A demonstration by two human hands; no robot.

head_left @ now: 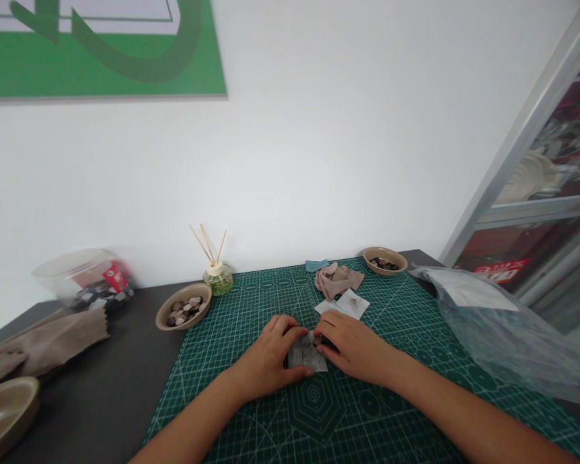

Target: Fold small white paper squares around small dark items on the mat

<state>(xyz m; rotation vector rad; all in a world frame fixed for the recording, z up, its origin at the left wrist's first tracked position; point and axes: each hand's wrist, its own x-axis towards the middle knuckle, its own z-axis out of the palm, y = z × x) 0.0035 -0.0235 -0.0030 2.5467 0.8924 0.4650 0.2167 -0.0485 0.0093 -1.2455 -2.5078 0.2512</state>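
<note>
In the head view, your cutting mat [251, 322] has its far edge near the wall and its left edge slanting down beside the dark worktop [111, 380]. You have green grid between your left hand [265, 351] and the bowl of small pieces [184, 307] that overlaps the left edge; on the right, the clear plastic bag [502, 335] covers the mat's right edge. White squares [352, 303] lie just beyond your right hand [345, 345]. The grey-smudged square sheet [302, 354] lies around the mat's middle, between your hands. Its near edge runs roughly left to right; the sides look about equal, so you cannot tell a long axis. Your left thumb and index finger spread across its left part, while your right fingertips pinch a small dark piece [318, 339] at its right edge.
</note>
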